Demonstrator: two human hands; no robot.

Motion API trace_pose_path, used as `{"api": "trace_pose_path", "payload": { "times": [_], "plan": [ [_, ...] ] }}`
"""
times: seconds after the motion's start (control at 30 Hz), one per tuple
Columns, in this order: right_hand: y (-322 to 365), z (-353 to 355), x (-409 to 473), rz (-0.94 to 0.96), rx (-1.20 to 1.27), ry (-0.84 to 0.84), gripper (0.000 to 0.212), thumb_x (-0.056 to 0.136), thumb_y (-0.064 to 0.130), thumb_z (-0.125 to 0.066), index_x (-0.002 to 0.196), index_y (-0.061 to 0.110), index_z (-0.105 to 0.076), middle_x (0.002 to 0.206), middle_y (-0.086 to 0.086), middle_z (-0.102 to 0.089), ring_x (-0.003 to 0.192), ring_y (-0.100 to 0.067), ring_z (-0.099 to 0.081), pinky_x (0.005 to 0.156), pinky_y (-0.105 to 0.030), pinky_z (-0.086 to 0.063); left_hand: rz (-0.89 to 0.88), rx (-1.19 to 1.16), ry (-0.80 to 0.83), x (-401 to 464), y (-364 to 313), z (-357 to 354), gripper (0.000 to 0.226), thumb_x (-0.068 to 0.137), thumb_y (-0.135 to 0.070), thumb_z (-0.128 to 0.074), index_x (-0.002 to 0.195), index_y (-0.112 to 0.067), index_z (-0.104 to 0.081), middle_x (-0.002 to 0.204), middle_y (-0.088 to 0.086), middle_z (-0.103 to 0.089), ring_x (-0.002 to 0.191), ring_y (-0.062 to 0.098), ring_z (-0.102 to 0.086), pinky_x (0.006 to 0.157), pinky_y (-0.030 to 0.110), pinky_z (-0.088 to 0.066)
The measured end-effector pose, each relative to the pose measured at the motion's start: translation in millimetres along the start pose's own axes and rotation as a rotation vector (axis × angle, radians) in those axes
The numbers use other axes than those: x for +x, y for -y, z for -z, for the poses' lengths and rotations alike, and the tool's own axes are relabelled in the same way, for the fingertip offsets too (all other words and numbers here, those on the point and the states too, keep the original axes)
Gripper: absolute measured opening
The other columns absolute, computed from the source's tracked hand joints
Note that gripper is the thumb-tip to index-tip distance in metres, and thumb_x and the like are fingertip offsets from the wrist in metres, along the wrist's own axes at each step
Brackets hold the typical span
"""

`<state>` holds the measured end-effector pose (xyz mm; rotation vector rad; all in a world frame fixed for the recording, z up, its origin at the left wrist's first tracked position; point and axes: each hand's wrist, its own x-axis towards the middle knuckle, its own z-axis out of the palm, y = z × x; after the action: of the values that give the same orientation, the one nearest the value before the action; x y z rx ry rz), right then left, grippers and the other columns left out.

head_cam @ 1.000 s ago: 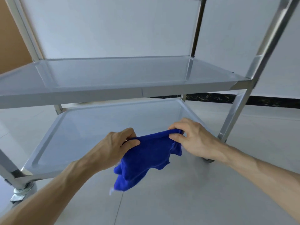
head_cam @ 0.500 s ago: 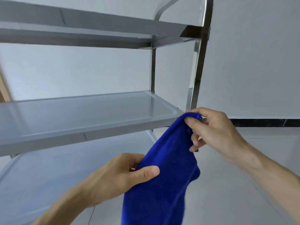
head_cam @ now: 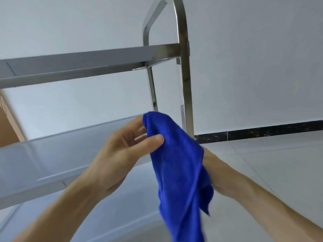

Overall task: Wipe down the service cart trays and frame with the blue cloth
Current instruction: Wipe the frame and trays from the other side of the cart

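The blue cloth [head_cam: 176,168] hangs in front of the steel service cart, its top level with the middle tray [head_cam: 52,154]. My left hand [head_cam: 125,154] pinches the cloth's upper edge between thumb and fingers. My right hand [head_cam: 220,170] is behind the cloth's right side; only its wrist and the back of the hand show, the fingers are hidden. The top tray [head_cam: 87,62] runs across above, and the bottom tray [head_cam: 108,217] lies under my arms. The cart's right frame post [head_cam: 186,93] stands just behind the cloth and curves over at the top.
A white wall fills the background, with a black skirting strip [head_cam: 262,131] along its foot. A pale tiled floor [head_cam: 272,165] lies to the right of the cart. A brown surface [head_cam: 7,123] shows at the far left.
The view has tilted up from the bottom tray to the upper trays. The cloth rose with both hands. My left hand now pinches its top and my right hand has slipped behind it.
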<state>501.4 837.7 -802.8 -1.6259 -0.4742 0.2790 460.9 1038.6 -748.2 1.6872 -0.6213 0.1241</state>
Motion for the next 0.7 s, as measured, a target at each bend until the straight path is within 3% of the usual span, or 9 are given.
{"api": "trace_pose_path", "payload": {
  "times": [0.07, 0.1, 0.17, 0.2, 0.27, 0.33, 0.47, 0.57, 0.7],
  "plan": [
    [5.2, 14.3, -1.3, 0.066, 0.272, -0.038, 0.041, 0.103, 0.041, -0.048, 0.069, 0.039, -0.072, 0.075, 0.020, -0.069, 0.071, 0.003, -0.064, 0.073, -0.024, -0.045, 0.015, 0.036, -0.136, 10.6, -11.0, -6.2, 0.026, 0.089, -0.022, -0.070, 0.115, -0.021, -0.071, 0.118, 0.006, -0.072, 0.109, 0.026, -0.069, 0.097, 0.040, -0.054],
    [10.9, 17.9, -4.6, 0.099, 0.365, -0.007, 0.042, 0.098, 0.062, -0.044, 0.092, 0.038, -0.078, 0.095, 0.016, -0.076, 0.092, 0.000, -0.070, 0.083, -0.028, -0.049, 0.021, 0.060, -0.186, 16.6, -17.3, -8.3, 0.024, 0.089, -0.021, -0.073, 0.113, -0.022, -0.072, 0.117, 0.005, -0.073, 0.107, 0.026, -0.070, 0.097, 0.044, -0.054],
    [20.3, 25.0, -2.9, 0.067, 0.427, 0.018, 0.103, 0.061, 0.097, -0.052, 0.131, 0.023, -0.066, 0.106, 0.001, -0.078, 0.106, -0.004, -0.070, 0.085, -0.025, -0.056, 0.023, 0.102, -0.246, 29.3, -30.0, -11.4, 0.019, 0.091, -0.019, -0.072, 0.110, -0.023, -0.074, 0.112, 0.002, -0.075, 0.102, 0.024, -0.072, 0.095, 0.047, -0.057],
    [22.0, 25.1, -4.2, 0.058, 0.371, 0.010, 0.116, 0.056, 0.099, -0.053, 0.139, 0.017, -0.058, 0.104, -0.003, -0.078, 0.103, -0.003, -0.071, 0.084, -0.021, -0.057, 0.019, 0.125, -0.248, 35.5, -35.8, -12.8, 0.019, 0.091, -0.019, -0.071, 0.109, -0.023, -0.075, 0.111, 0.001, -0.075, 0.101, 0.023, -0.073, 0.094, 0.047, -0.058],
    [30.0, 15.9, -8.6, 0.138, 0.249, 0.021, 0.071, 0.081, 0.060, -0.069, 0.137, 0.018, -0.056, 0.118, -0.003, -0.074, 0.112, -0.016, -0.069, 0.092, -0.032, -0.057, 0.036, 0.181, -0.215, 46.5, -46.1, -15.5, 0.018, 0.090, -0.020, -0.071, 0.108, -0.022, -0.075, 0.108, -0.001, -0.076, 0.099, 0.020, -0.074, 0.093, 0.045, -0.058],
    [39.7, 11.1, -16.3, 0.119, 0.317, -0.041, 0.048, 0.084, 0.035, -0.077, 0.127, 0.017, -0.065, 0.119, -0.006, -0.074, 0.109, -0.025, -0.071, 0.088, -0.038, -0.058, 0.064, 0.252, -0.158, 56.3, -55.9, -15.4, 0.017, 0.091, -0.023, -0.071, 0.107, -0.023, -0.075, 0.103, -0.004, -0.078, 0.096, 0.016, -0.074, 0.093, 0.042, -0.058],
    [64.6, 26.0, -29.3, 0.166, 0.527, -0.214, 0.032, 0.085, 0.026, -0.071, 0.115, 0.016, -0.071, 0.108, -0.013, -0.076, 0.092, -0.028, -0.075, 0.067, -0.036, -0.061, -0.052, 0.619, -0.138, 80.5, -81.0, -4.4, 0.019, 0.089, -0.043, -0.068, 0.092, -0.026, -0.076, 0.085, -0.010, -0.078, 0.082, 0.007, -0.073, 0.082, 0.031, -0.059],
    [93.5, 53.4, -25.2, 0.300, 0.396, -0.560, 0.027, 0.087, 0.026, -0.074, 0.114, 0.025, -0.069, 0.103, -0.005, -0.077, 0.084, -0.021, -0.076, 0.064, -0.036, -0.060, -0.306, 0.932, -0.247, 98.9, -113.6, 7.4, 0.020, 0.093, -0.045, -0.061, 0.092, -0.027, -0.070, 0.079, -0.020, -0.069, 0.076, -0.005, -0.065, 0.067, 0.007, -0.046],
    [152.1, 83.8, 7.3, 0.500, 0.051, -0.884, 0.032, 0.087, 0.030, -0.076, 0.111, 0.037, -0.056, 0.104, 0.008, -0.071, 0.088, -0.017, -0.072, 0.076, -0.039, -0.061, -0.503, 1.273, -0.365, 129.1, -144.3, 27.5, 0.021, 0.098, -0.039, -0.052, 0.113, -0.028, -0.063, 0.109, -0.017, -0.067, 0.107, 0.014, -0.057, 0.083, 0.030, -0.040]
  ]
}}
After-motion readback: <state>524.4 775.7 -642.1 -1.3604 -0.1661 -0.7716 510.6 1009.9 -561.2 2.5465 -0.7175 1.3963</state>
